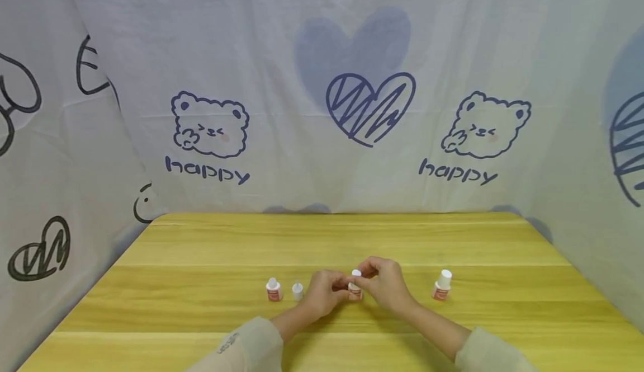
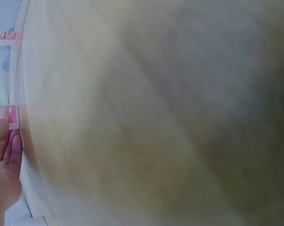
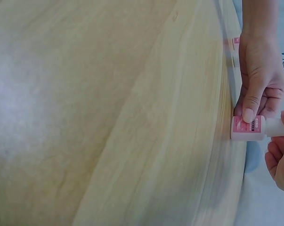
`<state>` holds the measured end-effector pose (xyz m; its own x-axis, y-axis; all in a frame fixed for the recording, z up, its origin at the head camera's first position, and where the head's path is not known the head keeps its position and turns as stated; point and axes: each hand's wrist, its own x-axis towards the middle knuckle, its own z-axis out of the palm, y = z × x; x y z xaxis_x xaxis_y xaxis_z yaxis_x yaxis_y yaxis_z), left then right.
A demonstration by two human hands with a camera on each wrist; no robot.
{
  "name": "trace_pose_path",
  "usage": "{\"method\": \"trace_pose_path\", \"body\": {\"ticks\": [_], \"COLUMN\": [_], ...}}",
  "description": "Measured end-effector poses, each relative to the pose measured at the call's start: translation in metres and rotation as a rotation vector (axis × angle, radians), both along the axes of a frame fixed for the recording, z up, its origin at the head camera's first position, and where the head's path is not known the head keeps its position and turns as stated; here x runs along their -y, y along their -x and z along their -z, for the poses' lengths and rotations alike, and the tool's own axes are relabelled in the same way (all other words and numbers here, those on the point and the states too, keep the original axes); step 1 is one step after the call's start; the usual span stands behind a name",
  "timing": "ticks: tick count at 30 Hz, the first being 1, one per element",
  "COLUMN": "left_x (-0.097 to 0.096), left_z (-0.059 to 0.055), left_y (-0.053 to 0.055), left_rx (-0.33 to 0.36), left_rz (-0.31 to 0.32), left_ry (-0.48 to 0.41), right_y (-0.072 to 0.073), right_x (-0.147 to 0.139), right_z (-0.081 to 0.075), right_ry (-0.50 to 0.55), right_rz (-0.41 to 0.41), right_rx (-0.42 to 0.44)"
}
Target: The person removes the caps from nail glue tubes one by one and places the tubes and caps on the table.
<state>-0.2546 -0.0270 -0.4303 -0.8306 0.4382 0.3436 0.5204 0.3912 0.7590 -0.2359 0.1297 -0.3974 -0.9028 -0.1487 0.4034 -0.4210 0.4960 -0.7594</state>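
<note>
One small white bottle (image 1: 355,292) with a pinkish-red label is in both hands, upright, around the middle of the tabletop (image 1: 201,249) between the left and right edges and well in from the far edge. Left hand (image 1: 322,293) has the body: in the right wrist view its thumb is pressed on the label, so yeah, it's pinching the bottle. Right hand (image 1: 388,285) pinches the white cap (image 1: 356,273) up top between thumb and fingers. Can't really tell if the base touches the wood.

Just past the left hand, toward the left edge, there's a loose white piece (image 1: 297,292) with a thin spike pointing up, and right beside that a second bottle (image 1: 274,290) standing with a short narrow top. Third bottle (image 1: 441,286) stands well apart, over toward the right edge, with a tall white top on it.

Both sleeves are pale, and the left sleeve (image 1: 246,344) has some dark print. Behind the far edge hangs a whitish cloth (image 1: 292,182) with bluish hearts, bear doodles and "happy" on it.
</note>
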Motion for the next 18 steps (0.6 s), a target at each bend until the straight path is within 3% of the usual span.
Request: {"method": "trace_pose_path", "body": {"ticks": [6, 11, 18], "left_x": [0.0, 0.0, 0.0], "left_z": [0.002, 0.001, -0.001], "left_y": [0.002, 0.002, 0.001], "left_rx": [-0.006, -0.004, 0.019], "left_rz": [0.0, -0.002, 0.002], "left_ry": [-0.003, 0.004, -0.001], "right_y": [0.003, 0.007, 0.009], "right_x": [-0.004, -0.009, -0.014], "right_z": [0.001, -0.001, -0.002], "right_ry": [-0.032, -0.069, -0.069], "right_rz": [-0.044, -0.146, -0.212], "right_rx": [-0.013, -0.001, 0.058]}}
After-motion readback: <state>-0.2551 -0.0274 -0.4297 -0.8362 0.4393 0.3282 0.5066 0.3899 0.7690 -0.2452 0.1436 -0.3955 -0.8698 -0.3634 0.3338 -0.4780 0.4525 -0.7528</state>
